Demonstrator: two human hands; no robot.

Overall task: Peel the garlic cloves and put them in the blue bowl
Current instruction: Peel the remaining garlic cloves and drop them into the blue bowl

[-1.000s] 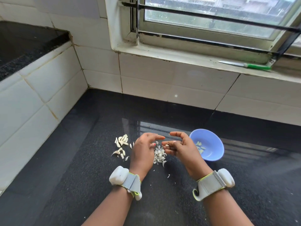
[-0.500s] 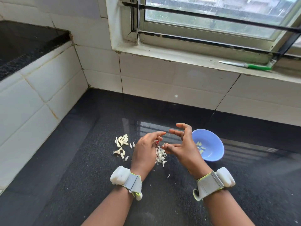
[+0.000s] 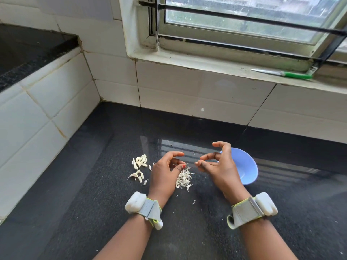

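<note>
Now the left hand [image 3: 165, 171] is curling loosely over a pile of peels [image 3: 183, 178], its contents hidden; the right hand [image 3: 216, 166] is pinching thumb to finger, a clove indiscernible. Unpeeled garlic cloves [image 3: 139, 162] are lying left of the left hand, the blue bowl [image 3: 246, 166] just behind the right, both on the bench [image 3: 93, 184].

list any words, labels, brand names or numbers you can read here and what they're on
None: no readable text shows anywhere in the head view.
Left wrist band: plain, no lettering seen.
Right wrist band: plain, no lettering seen.
Blue bowl: no mark or label.
Green-handled knife on the window sill: any print is too small to tell.
Wall tiles: only stains and grout lines.
</note>
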